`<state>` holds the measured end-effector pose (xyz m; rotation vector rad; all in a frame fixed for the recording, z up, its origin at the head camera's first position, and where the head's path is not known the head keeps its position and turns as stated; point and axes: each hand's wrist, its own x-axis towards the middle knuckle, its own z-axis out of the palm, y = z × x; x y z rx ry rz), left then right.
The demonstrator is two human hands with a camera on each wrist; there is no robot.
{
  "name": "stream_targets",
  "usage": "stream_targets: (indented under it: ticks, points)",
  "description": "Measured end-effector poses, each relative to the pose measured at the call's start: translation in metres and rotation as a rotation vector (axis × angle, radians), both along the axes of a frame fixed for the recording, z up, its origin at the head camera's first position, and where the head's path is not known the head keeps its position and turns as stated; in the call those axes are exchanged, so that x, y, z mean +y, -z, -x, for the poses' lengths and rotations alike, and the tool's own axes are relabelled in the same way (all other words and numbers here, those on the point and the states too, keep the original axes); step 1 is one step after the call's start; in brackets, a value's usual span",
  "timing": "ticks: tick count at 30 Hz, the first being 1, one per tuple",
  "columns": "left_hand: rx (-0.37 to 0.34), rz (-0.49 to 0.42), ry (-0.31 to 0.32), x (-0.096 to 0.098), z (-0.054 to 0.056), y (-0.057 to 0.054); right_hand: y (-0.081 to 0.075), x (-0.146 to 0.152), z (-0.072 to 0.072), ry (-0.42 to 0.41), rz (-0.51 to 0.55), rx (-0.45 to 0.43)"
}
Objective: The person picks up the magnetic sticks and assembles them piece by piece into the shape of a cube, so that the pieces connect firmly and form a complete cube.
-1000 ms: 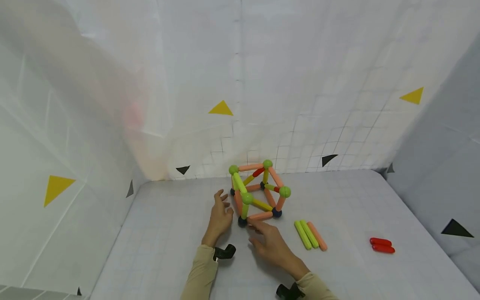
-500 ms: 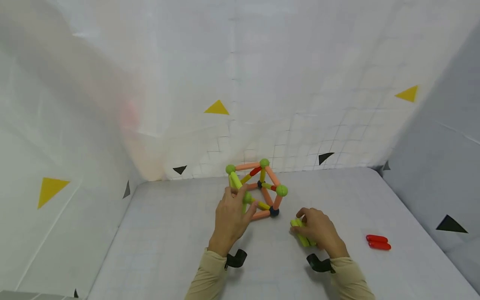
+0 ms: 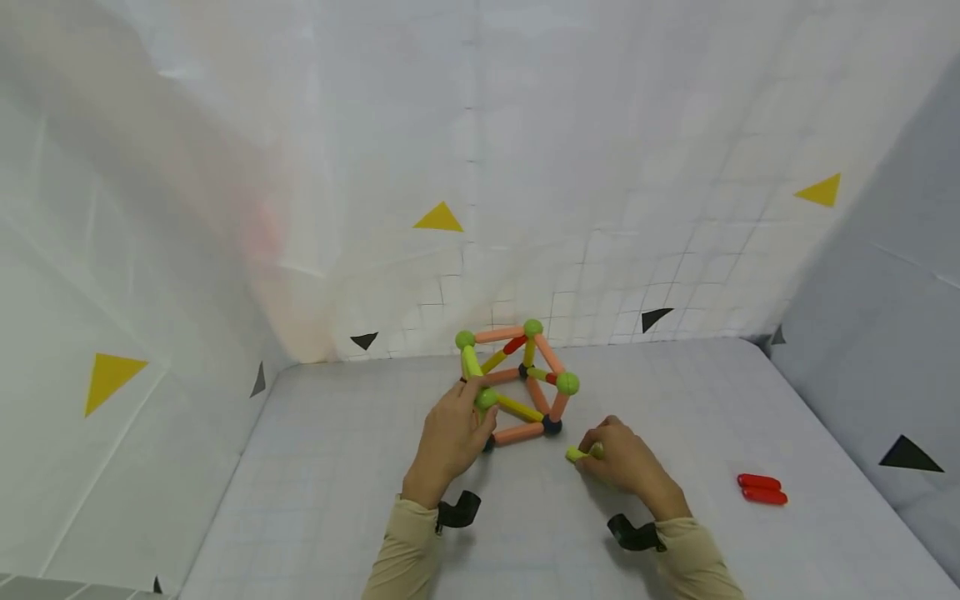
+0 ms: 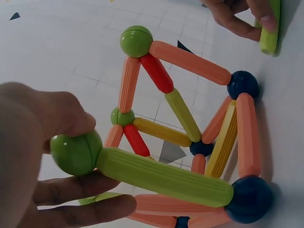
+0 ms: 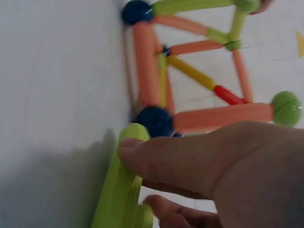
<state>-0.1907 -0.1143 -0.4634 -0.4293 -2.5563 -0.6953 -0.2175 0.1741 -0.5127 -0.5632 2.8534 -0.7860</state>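
Note:
A cube-like frame of toy building sticks and balls stands on the table, with green balls on top, dark blue balls below, and orange sticks (image 3: pixel 519 433) along its base. My left hand (image 3: pixel 447 429) grips the near-left top green ball (image 4: pixel 76 152), thumb side above and fingers underneath. From that ball a light green stick (image 4: pixel 166 178) runs down to a dark blue ball (image 4: pixel 249 199). To the right of the frame, my right hand (image 3: pixel 630 458) pinches light green sticks (image 5: pixel 121 185) low over the table, its thumb on the nearer one. My palm hides their far ends.
Two red sticks (image 3: pixel 763 487) lie side by side on the table (image 3: pixel 810 550) at the right. A pale wall (image 3: pixel 637 167) rises close behind the frame. Each wrist carries a black camera mount (image 3: pixel 633 533).
My right hand has left the frame's near corner, gone right to the loose sticks and picked up light green ones, shifting slightly left. My left hand has moved right onto the green ball.

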Motion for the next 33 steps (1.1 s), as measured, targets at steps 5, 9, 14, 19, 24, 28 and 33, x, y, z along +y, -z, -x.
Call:
stream_targets:
  ticks: [5,9,14,19,24,28,33]
  points:
    - [-0.034,-0.018,0.026,-0.004,-0.001,-0.002,-0.017,0.003,-0.004,-0.063,0.161,0.036]
    - [-0.051,-0.022,0.033,-0.007,-0.001,-0.003,-0.038,-0.002,-0.011,-0.023,0.258,0.261]
    - [-0.05,-0.035,0.042,-0.01,-0.001,-0.003,-0.052,-0.024,-0.012,-0.004,0.313,0.649]
    - [-0.07,-0.056,0.039,-0.011,-0.001,-0.003,-0.05,-0.055,-0.003,-0.057,0.318,0.84]
    - [-0.1,-0.072,0.04,-0.012,0.0,-0.003,-0.045,-0.08,0.007,-0.089,0.303,0.831]
    - [-0.112,-0.089,0.052,-0.013,0.001,-0.003,-0.04,-0.09,0.011,-0.106,0.298,0.813]
    - [-0.116,-0.091,0.056,-0.011,0.001,-0.004,-0.036,-0.093,0.015,-0.116,0.323,0.82]
